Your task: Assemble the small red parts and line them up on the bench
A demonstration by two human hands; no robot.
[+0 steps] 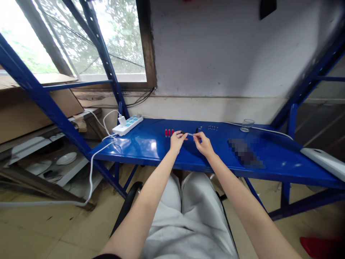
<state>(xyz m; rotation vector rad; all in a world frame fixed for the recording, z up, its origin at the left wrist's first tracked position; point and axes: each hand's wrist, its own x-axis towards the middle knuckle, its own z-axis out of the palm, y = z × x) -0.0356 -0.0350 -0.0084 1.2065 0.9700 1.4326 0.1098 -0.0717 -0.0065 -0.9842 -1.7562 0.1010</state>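
Note:
A thin pen-like tube, pale along its middle and dark towards the left, spans the gap between my hands just above the blue table. My left hand pinches its left end, fingers closed. At the other end, my right hand grips it between thumb and fingertips. Three small red cylinders stand in a row just left of my left hand. Behind my right hand are a small dark piece, partly hidden, and several tiny metallic pieces in a row.
A white power strip with a plugged-in cord lies at the table's left end. Towards the right are a clear glass, a pixelated dark object and a white flat-sided object. Blue frame posts flank the table.

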